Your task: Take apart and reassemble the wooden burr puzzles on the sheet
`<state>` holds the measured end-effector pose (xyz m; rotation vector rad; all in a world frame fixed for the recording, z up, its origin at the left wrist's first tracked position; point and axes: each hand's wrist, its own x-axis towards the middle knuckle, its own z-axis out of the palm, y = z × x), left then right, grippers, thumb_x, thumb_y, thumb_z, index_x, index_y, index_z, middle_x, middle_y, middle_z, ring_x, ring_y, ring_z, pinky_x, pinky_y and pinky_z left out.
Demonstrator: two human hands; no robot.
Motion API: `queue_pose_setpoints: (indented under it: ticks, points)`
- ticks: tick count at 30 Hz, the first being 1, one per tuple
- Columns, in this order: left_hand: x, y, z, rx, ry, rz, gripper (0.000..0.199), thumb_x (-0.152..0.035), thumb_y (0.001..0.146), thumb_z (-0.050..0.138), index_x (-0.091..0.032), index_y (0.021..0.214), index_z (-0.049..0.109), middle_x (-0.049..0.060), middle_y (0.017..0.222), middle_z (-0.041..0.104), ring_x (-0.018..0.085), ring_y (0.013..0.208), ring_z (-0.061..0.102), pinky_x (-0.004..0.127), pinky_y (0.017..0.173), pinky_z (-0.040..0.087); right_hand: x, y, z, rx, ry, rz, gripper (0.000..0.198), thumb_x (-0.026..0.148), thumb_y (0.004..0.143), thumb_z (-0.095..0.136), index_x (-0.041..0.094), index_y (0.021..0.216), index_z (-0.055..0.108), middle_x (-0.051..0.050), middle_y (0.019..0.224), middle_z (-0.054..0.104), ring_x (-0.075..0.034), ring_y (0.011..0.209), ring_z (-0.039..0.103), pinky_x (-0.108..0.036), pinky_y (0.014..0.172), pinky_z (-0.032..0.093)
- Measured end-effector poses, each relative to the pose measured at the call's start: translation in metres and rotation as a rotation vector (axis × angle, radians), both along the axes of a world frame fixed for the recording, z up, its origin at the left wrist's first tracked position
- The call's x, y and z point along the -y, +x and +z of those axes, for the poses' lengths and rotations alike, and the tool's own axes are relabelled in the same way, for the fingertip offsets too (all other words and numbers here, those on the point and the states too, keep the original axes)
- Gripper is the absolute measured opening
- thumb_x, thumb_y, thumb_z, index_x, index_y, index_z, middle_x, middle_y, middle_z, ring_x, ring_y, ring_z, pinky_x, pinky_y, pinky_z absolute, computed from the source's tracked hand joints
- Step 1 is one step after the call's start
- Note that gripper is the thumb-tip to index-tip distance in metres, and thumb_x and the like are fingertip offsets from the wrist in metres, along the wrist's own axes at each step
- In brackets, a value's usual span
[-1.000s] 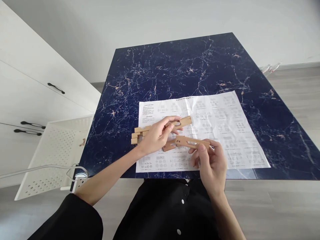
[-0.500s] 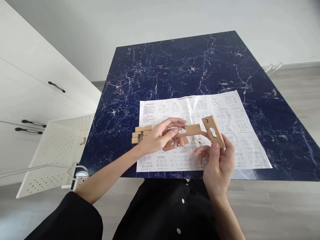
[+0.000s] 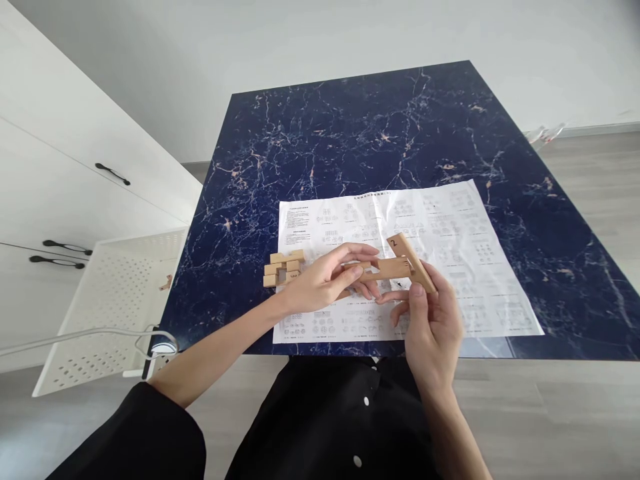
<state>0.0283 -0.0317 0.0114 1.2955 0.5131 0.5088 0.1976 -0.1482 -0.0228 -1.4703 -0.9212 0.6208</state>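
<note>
My left hand (image 3: 330, 277) is closed on a notched wooden puzzle piece (image 3: 393, 268), held level above the printed sheet (image 3: 320, 320). Between the thumb and fingers of my right hand (image 3: 433, 313) is a second wooden puzzle piece (image 3: 406, 257) marked "2", tilted up to the left. The right end of the level piece meets the slot of the numbered one; how deep it goes in I cannot tell. Left of my left hand, several more wooden pieces (image 3: 273, 270) lie stacked at the sheet's left edge. Another piece under my left hand is mostly hidden.
The sheet, covered in small diagrams, lies on a dark blue marble-patterned table (image 3: 350, 140). To the left stand a white perforated shelf (image 3: 107, 307) with a cable (image 3: 90, 331) and white cabinets (image 3: 60, 153) with black handles.
My right hand has moved left and turned its "2" piece, bringing it against the end of the level piece. My left hand has shifted slightly to the right with its piece.
</note>
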Motion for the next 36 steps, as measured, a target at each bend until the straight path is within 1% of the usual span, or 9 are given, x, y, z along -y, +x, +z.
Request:
queue_pose_setpoints:
  ticks: [2,5,9,11,14,19,26,32,36]
  points:
    - [0.0006,-0.0001,-0.0011,-0.018,-0.002,0.006,0.03,-0.032,0.113,0.056,-0.021,0.141,0.059,0.01,0.116,0.075,0.022,0.101,0.079,0.043,0.098,0.063,0.0005,0.0005,-0.0007,0.004,-0.017,0.011,0.039,0.037,0.111,0.06,0.027,0.148,0.064,-0.014,0.133,0.075,-0.02,0.076,0.08,-0.028,0.047,0.059]
    - [0.0002,-0.0007,-0.0031,-0.035,-0.011,0.031,0.031,-0.033,0.113,0.056,-0.021,0.142,0.058,0.01,0.114,0.075,0.022,0.103,0.079,0.042,0.098,0.062,0.0019,0.0012,-0.0016,-0.005,-0.038,0.035,0.044,0.037,0.11,0.062,0.029,0.153,0.064,-0.014,0.136,0.075,-0.02,0.075,0.079,-0.028,0.046,0.059]
    - [-0.0006,-0.0004,-0.0051,-0.012,-0.029,0.039,0.032,-0.034,0.113,0.058,-0.021,0.141,0.057,0.009,0.109,0.076,0.023,0.102,0.079,0.041,0.097,0.062,0.004,0.0017,-0.0015,0.011,-0.057,0.063,0.046,0.035,0.11,0.061,0.031,0.156,0.063,-0.011,0.128,0.08,-0.016,0.066,0.075,-0.03,0.048,0.061]
    - [-0.0003,0.0003,-0.0057,-0.003,-0.035,0.039,0.032,-0.035,0.112,0.059,-0.021,0.141,0.057,0.008,0.106,0.077,0.023,0.101,0.08,0.042,0.097,0.062,0.0046,0.002,-0.0008,0.014,-0.062,0.075,0.048,0.035,0.111,0.06,0.032,0.159,0.06,-0.011,0.136,0.077,-0.015,0.063,0.074,-0.03,0.048,0.061]
    - [0.0006,0.0013,-0.006,-0.003,-0.052,0.045,0.033,-0.035,0.112,0.06,-0.021,0.141,0.057,0.008,0.105,0.078,0.023,0.1,0.08,0.042,0.097,0.062,0.0049,0.0025,0.0006,0.014,-0.075,0.096,0.051,0.037,0.112,0.058,0.033,0.163,0.055,-0.012,0.152,0.068,-0.014,0.065,0.075,-0.03,0.049,0.062]
    - [0.0008,0.0016,-0.0063,-0.012,-0.059,0.054,0.034,-0.037,0.111,0.061,-0.022,0.141,0.057,0.007,0.104,0.078,0.023,0.1,0.079,0.042,0.097,0.061,0.0041,0.0025,0.0023,0.029,-0.039,0.111,0.049,0.038,0.113,0.054,0.034,0.162,0.056,-0.011,0.146,0.072,-0.017,0.073,0.079,-0.029,0.05,0.064]
    - [0.0006,0.0022,-0.0069,-0.001,-0.069,0.056,0.035,-0.038,0.11,0.063,-0.021,0.14,0.058,0.008,0.105,0.077,0.023,0.098,0.079,0.042,0.096,0.061,0.0047,0.0033,-0.0014,0.044,-0.022,0.119,0.048,0.036,0.113,0.055,0.036,0.161,0.056,-0.011,0.152,0.068,-0.017,0.077,0.079,-0.029,0.052,0.065]
    - [0.0004,0.0028,-0.0072,0.003,-0.079,0.058,0.036,-0.039,0.11,0.064,-0.02,0.14,0.058,0.008,0.103,0.077,0.023,0.098,0.078,0.042,0.094,0.062,0.0056,0.0036,-0.0034,0.067,-0.05,0.103,0.048,0.037,0.113,0.056,0.034,0.161,0.056,-0.01,0.144,0.074,-0.012,0.061,0.07,-0.031,0.053,0.065]
    - [-0.0002,0.003,-0.0087,0.013,-0.089,0.055,0.037,-0.04,0.109,0.065,-0.02,0.14,0.058,0.009,0.105,0.077,0.023,0.098,0.078,0.041,0.091,0.063,0.0056,0.0033,-0.0036,0.095,-0.062,0.099,0.049,0.035,0.113,0.056,0.034,0.163,0.055,-0.008,0.129,0.081,-0.012,0.058,0.069,-0.031,0.055,0.065]
